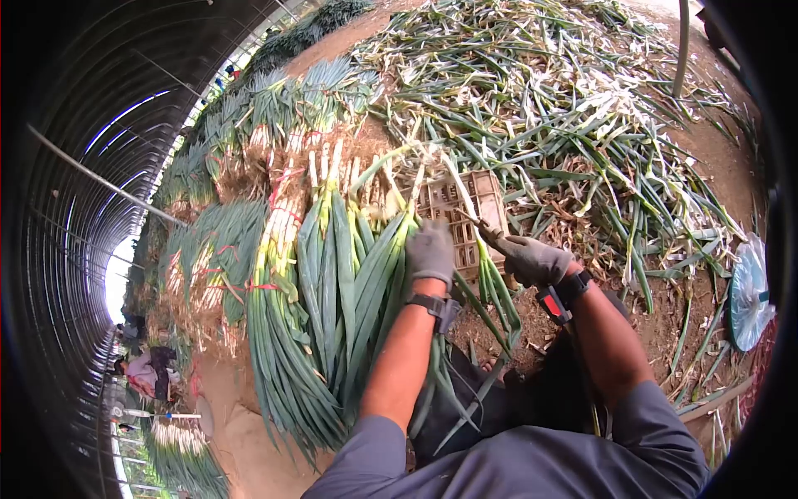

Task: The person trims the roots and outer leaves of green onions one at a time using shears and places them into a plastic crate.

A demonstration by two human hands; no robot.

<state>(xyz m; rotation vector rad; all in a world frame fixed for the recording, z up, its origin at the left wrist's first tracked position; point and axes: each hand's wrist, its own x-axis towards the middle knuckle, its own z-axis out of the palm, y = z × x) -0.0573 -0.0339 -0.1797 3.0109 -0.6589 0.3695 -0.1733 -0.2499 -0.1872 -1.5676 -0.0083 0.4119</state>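
My left hand (432, 249), in a grey glove, is closed around a green onion (411, 206) whose white root end points away from me. My right hand (534, 259), also gloved, grips a thin brown tool (480, 224) that looks like a small knife; its exact kind is hard to make out. Between the two hands slants another long green onion (462, 190), its leaves hanging toward my lap. Beneath them is a slatted plastic crate (492, 204). Left of my left hand lie loose green onions (342, 241), beside a bundle tied with red string (284, 218).
Cut leaves and peelings form a large heap (565, 108) ahead and to the right. Rows of tied bundles (212, 258) line the left side. A blue plastic bag (748, 291) lies at far right, and a metal pole (682, 50) stands beyond the heap. Another person (150, 372) is far left.
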